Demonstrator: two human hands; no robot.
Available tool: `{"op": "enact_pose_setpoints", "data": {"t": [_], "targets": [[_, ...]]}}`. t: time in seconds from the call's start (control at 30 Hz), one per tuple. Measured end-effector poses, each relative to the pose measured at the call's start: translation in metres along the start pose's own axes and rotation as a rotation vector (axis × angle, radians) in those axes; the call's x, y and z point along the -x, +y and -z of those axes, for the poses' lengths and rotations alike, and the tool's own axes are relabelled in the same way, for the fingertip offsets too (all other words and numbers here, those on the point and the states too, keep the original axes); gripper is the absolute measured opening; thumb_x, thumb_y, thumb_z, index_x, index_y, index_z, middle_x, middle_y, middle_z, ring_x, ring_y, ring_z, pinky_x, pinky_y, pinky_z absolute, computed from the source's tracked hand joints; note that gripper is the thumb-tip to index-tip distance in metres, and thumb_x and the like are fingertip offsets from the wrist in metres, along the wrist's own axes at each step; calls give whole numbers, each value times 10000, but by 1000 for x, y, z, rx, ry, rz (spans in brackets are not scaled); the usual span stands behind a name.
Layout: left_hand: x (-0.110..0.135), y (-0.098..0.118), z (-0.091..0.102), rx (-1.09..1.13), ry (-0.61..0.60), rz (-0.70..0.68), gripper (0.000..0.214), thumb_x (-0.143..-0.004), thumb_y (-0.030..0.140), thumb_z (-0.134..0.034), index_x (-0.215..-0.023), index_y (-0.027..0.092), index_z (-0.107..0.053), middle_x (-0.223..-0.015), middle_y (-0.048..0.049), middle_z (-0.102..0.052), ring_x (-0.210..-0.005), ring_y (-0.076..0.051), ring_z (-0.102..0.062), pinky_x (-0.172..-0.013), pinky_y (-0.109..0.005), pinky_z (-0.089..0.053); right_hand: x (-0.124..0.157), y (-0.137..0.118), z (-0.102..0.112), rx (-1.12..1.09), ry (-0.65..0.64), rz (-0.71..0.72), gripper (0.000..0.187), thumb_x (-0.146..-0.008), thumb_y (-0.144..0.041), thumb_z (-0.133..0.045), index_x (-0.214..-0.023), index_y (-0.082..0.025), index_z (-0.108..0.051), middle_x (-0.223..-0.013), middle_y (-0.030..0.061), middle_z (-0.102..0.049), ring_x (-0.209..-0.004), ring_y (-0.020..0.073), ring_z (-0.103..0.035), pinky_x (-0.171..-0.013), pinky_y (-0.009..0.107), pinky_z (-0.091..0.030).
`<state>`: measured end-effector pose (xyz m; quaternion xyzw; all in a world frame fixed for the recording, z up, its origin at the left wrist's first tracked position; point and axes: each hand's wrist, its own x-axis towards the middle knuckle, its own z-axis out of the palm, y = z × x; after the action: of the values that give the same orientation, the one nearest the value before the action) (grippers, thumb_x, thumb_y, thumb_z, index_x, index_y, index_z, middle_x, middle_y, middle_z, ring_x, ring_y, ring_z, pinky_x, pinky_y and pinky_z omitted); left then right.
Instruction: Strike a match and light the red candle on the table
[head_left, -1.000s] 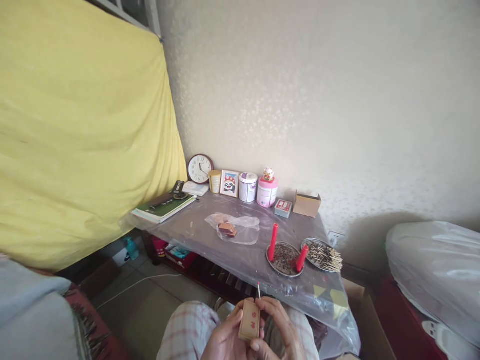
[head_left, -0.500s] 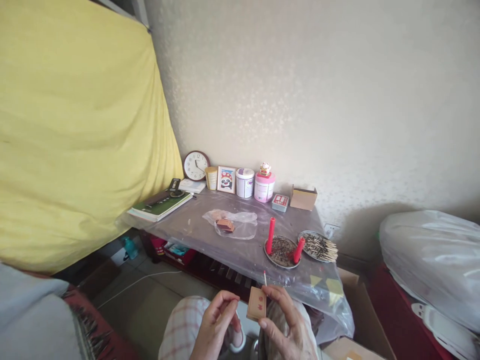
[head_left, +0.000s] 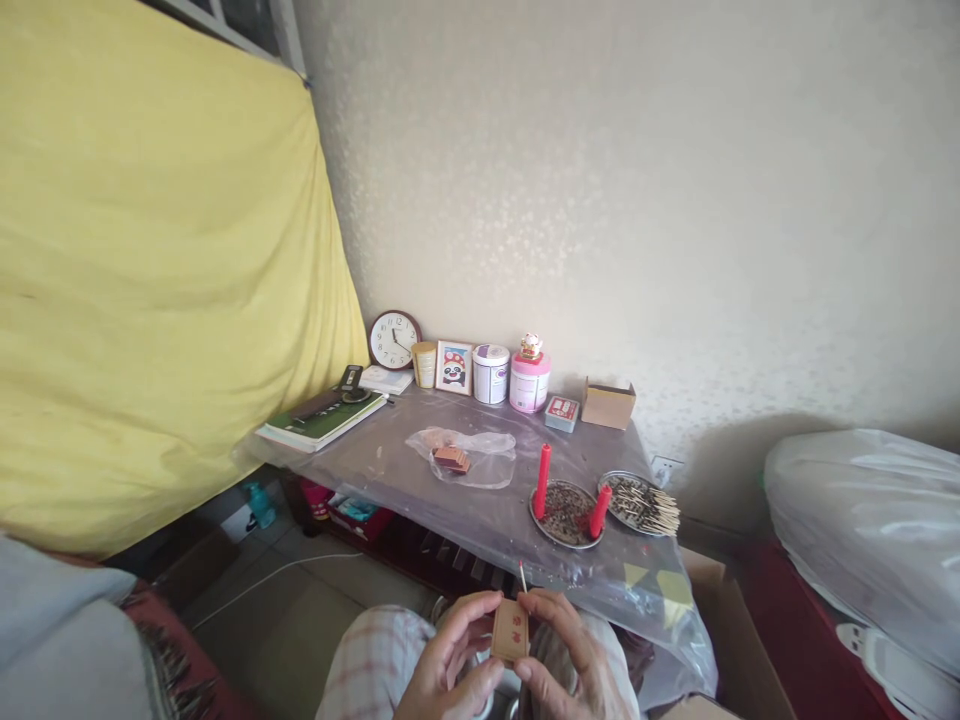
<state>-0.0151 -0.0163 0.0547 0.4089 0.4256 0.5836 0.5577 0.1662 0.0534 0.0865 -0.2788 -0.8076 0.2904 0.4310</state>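
A small tan matchbox (head_left: pixel 510 632) with red characters is held above my lap. My left hand (head_left: pixel 452 662) grips its left side between thumb and fingers. On the opposite side my right hand (head_left: pixel 568 650) has thumb and fingers closed on the box's right edge. One red-headed match (head_left: pixel 523 576) sticks up by the right fingertips; its lower end is hidden. Beyond the hands, a round metal plate (head_left: pixel 564 545) carries an upright red candle (head_left: pixel 542 480) and a shorter, leaning red candle (head_left: pixel 600 511). Another plate (head_left: pixel 611 475) behind it holds a pile of burnt matches (head_left: pixel 649 508).
The plastic-covered table (head_left: pixel 367 455) also bears a plastic bag (head_left: pixel 491 465) with stacked matchboxes (head_left: pixel 451 459). Along the wall stand a clock (head_left: pixel 394 340), a picture frame (head_left: pixel 454 368), tubs and a cardboard box (head_left: pixel 608 404). A green book (head_left: pixel 322 420) lies left.
My left hand has moved right and taken hold of the matchbox's left side. The box and the match in my right hand have shifted slightly left. The camera view has tilted up a little.
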Motion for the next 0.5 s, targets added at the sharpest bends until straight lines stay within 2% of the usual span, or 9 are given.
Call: {"op": "enact_pose_setpoints", "data": {"t": [0.23, 0.4, 0.5], "targets": [[-1, 2, 3, -40, -9, -6, 445, -737, 413, -728, -1173, 362, -650, -1343, -67, -590, -1257, -306, -537, -1087, -437, -397, 1, 5, -3, -7, -28, 17, 425, -768, -402, -767, -1173, -331, -659, -1098, 22, -730, -992, 193, -718, -850, 178, -569], [-2, 2, 1, -47, -7, -4, 425, -718, 413, -743, -1133, 354, -675, -1276, -66, -611, -1239, -308, -550, -1082, -432, -400, 0, 5, -2, -86, -48, -32, 441, -737, -345, -798, -1159, -363, -674, -1078, 8, -732, -983, 194, -715, -861, 192, -563], [-1, 5, -1, -21, 20, 6, 416, -705, 410, -753, -1107, 323, -690, -1260, -77, -622, -1225, -310, -558, -1069, -427, -409, 3, 10, -2, -210, -46, -100, 403, -764, -327, -769, -1156, -367, -682, -1103, 16, -721, -1011, 207, -702, -880, 224, -561]]}}
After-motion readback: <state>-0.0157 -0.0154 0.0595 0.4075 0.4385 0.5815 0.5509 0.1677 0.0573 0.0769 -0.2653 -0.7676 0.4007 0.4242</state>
